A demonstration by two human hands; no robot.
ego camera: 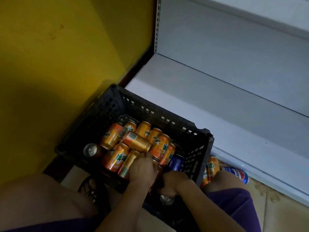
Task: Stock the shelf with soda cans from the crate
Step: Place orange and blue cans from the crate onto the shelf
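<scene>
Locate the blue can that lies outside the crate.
In the head view, the blue can lies on the floor at lower right, between the black crate and the white shelf base, beside an orange can.

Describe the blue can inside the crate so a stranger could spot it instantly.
Find the black plastic crate beside the white shelf. Look in its corner nearest the shelf, just above the right hand. The blue can lies there, the only blue one among orange cans.

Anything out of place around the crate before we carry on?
Yes. Two cans lie on the floor outside the crate, by the shelf base: an orange can and a blue Pepsi can. Inside, the orange cans are jumbled, mostly on their sides.
</scene>
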